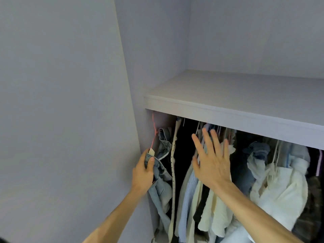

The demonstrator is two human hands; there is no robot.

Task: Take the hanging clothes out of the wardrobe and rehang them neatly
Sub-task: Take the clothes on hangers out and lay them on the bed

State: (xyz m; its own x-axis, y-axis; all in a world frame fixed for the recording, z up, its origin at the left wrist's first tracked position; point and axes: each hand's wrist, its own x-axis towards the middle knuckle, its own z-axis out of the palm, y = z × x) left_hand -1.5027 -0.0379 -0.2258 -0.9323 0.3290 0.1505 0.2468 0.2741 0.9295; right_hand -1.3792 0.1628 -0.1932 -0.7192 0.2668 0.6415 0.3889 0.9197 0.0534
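plainly, the left hand (pixel 142 170) grips the denim garment (pixel 162 174) hanging at the wardrobe's far left, under the shelf (pixel 228 109); the right hand (pixel 213 161) is spread wide before the cream shirts (pixel 210 204). tugging could snag the studded belt (pixel 173 165) and drop neighbours.

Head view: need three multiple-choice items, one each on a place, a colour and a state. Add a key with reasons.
1. Where does the denim garment that the left hand grips hang?
A) at the far left, by the wardrobe side panel
B) folded on the floor
C) at the far right

2. The perforated belt is:
A) black
B) cream
C) red

3. The right hand is:
A) gripping a hanger
B) out of view
C) open, fingers spread

Key:
1 A, it hangs right beside the left panel.
2 B, it is a pale cream strap with dark holes.
3 C, the fingers are straight before the hanging clothes and hold nothing.
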